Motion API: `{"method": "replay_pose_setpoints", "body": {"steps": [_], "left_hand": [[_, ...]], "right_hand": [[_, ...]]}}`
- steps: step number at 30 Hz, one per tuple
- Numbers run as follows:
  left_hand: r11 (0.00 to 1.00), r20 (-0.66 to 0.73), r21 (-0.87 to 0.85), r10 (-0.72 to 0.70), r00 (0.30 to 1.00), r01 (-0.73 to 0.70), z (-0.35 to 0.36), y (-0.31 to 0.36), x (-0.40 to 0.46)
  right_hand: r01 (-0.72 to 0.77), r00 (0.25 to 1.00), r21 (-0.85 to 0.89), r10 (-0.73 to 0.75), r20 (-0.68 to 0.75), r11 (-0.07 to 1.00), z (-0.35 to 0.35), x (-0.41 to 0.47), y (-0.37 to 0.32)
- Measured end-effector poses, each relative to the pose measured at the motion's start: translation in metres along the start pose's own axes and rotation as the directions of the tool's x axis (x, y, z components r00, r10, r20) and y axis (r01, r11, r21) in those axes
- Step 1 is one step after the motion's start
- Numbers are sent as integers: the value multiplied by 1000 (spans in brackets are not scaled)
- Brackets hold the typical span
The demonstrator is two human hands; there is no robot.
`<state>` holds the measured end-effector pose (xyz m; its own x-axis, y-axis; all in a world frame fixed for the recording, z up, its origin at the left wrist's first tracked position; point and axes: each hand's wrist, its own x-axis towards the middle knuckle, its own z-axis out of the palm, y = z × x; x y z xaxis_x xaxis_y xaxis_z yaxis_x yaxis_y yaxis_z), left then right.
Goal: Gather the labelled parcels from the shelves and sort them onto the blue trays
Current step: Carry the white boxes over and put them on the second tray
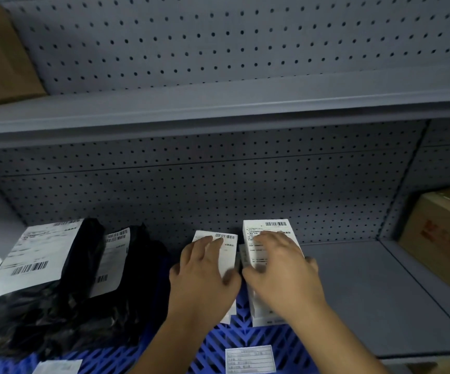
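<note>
Head view puts my fingers first: the left hand (205, 276) lies flat on a white labelled box (225, 255), fingers (213, 242) straight and slightly spread over its barcode label, thumb along the box's right edge. My right hand (283, 273) rests on the taller stack of white labelled boxes (269, 230) just beside it, fingers extended and fanned across the top label; I cannot tell whether the thumb hooks the stack's side. Both sets of boxes sit on a blue tray (245, 338) with a lattice surface, which carries a white label card (249, 359) near its front edge. Left of the hands, two black poly mailer bags (78, 279) with white shipping labels lean on the tray. All of it sits on a grey shelf (367, 292) backed by pegboard (218, 190); a cardboard carton (445, 238) stands at far right.
</note>
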<state>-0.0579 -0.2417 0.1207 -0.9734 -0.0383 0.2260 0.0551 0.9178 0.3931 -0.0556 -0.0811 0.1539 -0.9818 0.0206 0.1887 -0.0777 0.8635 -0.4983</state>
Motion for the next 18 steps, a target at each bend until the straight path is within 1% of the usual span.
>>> {"method": "replay_pose_setpoints", "body": {"steps": [5, 11, 18], "left_hand": [[1000, -7, -18, -7, 1000, 7, 0, -2, 0], [1000, -51, -13, -29, 998, 29, -1, 1, -2], [1000, -74, -8, -18, 997, 18, 1, 10, -3]], "right_hand": [[13, 1000, 4, -13, -22, 1000, 1, -1, 0], [30, 997, 10, -30, -75, 999, -1, -2, 4], [32, 997, 22, -30, -70, 999, -8, -5, 13]]}}
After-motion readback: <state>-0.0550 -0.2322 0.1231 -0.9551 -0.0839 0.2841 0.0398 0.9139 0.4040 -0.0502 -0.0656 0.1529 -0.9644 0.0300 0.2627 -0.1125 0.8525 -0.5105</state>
